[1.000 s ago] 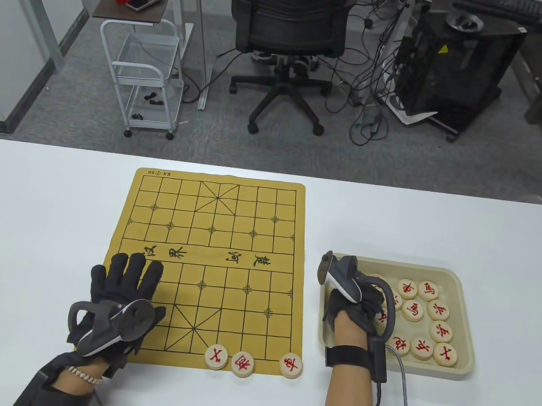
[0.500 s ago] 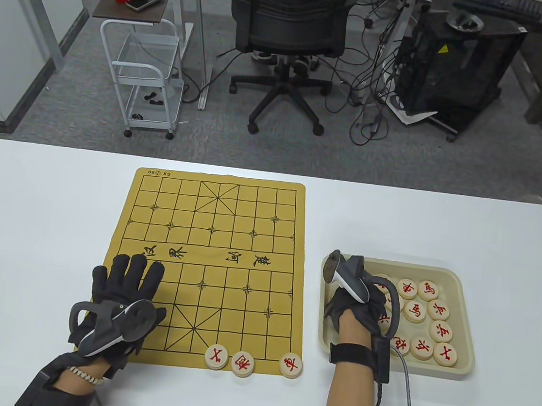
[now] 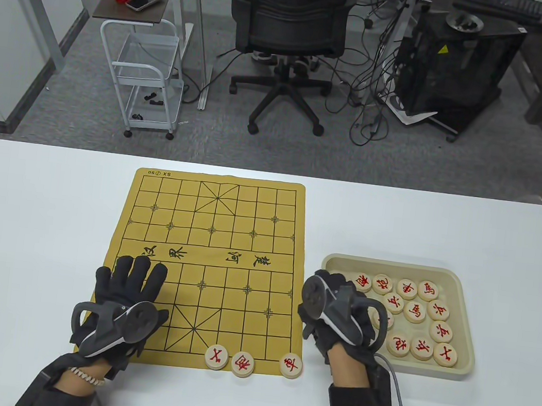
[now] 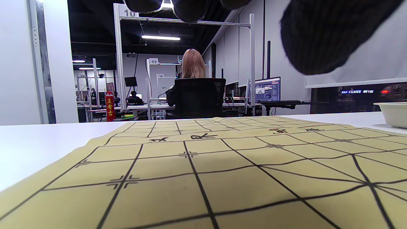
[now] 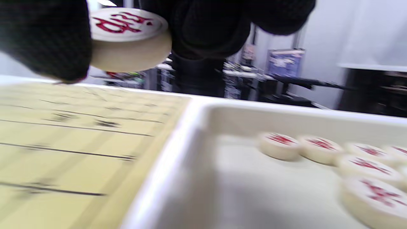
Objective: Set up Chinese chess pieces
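**Piece lifted from tray, heading for board**

Board (image 3: 209, 269) lies flat in the middle of the table, with three pieces (image 3: 243, 362) already set along its near edge. Tray (image 3: 467, 328) sits just right of it, holding the remaining red-marked pieces in loose rows.

Half a second ago the right hand was down among those pieces at the tray's left end; now the right hand (image 3: 336, 313) has pulled back toward the near left and sits over the tray's left rim, beside the board's right edge. The wrist view shows why: the fingers (image 5: 44, 41) are closed around a piece (image 5: 127, 38), pinching it clear of the tray, red face up. So the pick looks done and a placement on the near rank is likely next.

Left hand (image 3: 126, 294) has barely shifted. It rests flat and spread on the board's near left corner, holding nothing, seemingly steadying the board.
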Motion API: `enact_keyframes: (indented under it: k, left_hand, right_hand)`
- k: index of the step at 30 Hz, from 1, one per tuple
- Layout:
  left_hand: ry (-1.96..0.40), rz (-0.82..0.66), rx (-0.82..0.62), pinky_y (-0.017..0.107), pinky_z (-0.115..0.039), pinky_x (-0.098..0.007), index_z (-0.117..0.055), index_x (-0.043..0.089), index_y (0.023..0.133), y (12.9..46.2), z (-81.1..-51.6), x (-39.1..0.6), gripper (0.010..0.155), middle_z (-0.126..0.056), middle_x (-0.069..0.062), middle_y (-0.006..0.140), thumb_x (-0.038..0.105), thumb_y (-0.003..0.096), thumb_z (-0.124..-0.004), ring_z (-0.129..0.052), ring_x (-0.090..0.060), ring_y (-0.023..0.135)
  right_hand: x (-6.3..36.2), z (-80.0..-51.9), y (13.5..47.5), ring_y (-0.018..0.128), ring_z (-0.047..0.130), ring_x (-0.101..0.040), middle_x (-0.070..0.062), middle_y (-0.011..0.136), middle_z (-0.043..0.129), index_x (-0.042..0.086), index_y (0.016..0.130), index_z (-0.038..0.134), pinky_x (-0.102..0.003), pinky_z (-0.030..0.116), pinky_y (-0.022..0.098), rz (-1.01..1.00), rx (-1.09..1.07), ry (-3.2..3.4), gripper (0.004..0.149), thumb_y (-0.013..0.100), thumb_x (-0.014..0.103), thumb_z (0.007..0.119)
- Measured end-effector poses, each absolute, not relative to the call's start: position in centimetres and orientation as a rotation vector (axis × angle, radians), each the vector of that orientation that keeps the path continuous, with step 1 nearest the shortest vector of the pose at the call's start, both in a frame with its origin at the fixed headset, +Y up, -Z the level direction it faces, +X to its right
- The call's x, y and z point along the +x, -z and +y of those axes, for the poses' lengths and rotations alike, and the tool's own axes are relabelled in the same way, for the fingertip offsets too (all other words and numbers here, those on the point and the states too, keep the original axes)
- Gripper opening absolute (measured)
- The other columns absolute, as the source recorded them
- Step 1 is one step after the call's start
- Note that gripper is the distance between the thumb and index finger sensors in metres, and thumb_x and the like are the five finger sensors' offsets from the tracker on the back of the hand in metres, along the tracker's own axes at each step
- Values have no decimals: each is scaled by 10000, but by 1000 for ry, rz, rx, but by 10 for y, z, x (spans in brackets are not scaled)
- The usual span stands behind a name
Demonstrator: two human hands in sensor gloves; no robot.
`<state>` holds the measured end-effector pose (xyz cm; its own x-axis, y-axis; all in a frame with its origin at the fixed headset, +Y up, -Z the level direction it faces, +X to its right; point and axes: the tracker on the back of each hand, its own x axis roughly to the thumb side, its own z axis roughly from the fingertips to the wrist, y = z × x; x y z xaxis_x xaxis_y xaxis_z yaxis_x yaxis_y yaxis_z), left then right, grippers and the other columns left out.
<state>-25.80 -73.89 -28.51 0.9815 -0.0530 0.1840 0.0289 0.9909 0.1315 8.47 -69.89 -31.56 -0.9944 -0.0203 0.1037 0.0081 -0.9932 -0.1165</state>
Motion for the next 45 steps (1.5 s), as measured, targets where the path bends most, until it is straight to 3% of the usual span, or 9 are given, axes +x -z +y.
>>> enact_keyframes:
  k: [9,11,16,22,29,32,35,39,45]
  left_hand:
    - [23,-254,149,737,-340,-757,-289,313,1106,276,-734,-242,926,-372,-139,1223,601,386,-796,-437,-517,1130]
    - [-13,-289,160,733,-357,-757,-333,299,1105,273,-732,-237,912,-417,-134,1215,604,381,-797,-480,-505,1125]
    - [-365,-396,94,710,-479,-735,-596,254,1045,266,-726,-224,794,-801,-105,1056,611,367,-802,-891,-390,946]
    - [-651,-391,-122,685,-581,-695,-698,226,986,263,-741,-201,736,-956,-75,887,577,357,-848,-1029,-328,748]
    - [-728,-331,-149,646,-676,-645,-752,194,925,265,-750,-193,643,-1022,-28,739,452,355,-905,-1077,-271,584]
    - [-715,-317,-146,649,-668,-652,-773,211,912,268,-749,-199,623,-1025,-37,743,437,349,-916,-1078,-281,590]
    - [-648,-304,-133,649,-670,-650,-792,236,888,271,-745,-210,597,-1029,-33,739,433,342,-931,-1080,-281,588]
    - [-504,-306,-184,650,-667,-656,-823,248,858,276,-746,-218,569,-1039,-43,742,411,330,-958,-1084,-293,591]
    - [-372,-311,-300,644,-683,-638,-832,248,850,282,-763,-216,565,-1043,-42,744,402,323,-964,-1090,-290,592]
  right_hand:
    - [0,-719,238,635,951,-147,-7,902,842,275,996,688,-348,836,458,287,-617,3159,818,303,598,980]
    - [-4,-730,234,631,953,-145,-6,898,845,276,995,688,-345,837,456,321,-644,3188,821,300,601,981]
    - [-10,-739,230,633,949,-142,-4,898,842,275,995,683,-343,836,458,394,-656,3146,825,299,603,982]
    - [-20,-741,222,627,951,-136,1,894,841,274,992,682,-343,837,461,454,-700,3094,825,300,612,978]
    - [-21,-742,218,619,954,-133,-7,884,848,255,989,684,-345,841,457,481,-725,3072,829,301,621,967]
    - [-14,-743,221,696,945,-156,1,938,819,277,1007,661,-379,836,516,445,-736,3079,788,342,614,916]
    - [6,-746,232,862,881,-247,-58,1060,718,251,1091,567,-463,792,620,389,-583,3077,807,418,635,793]
    - [30,-752,242,1070,673,-396,-121,1186,525,256,1145,457,-618,615,753,312,-422,3072,873,429,674,732]
    - [39,-758,247,1112,592,-428,-118,1210,465,256,1152,429,-674,510,775,243,-375,3092,892,427,683,723]
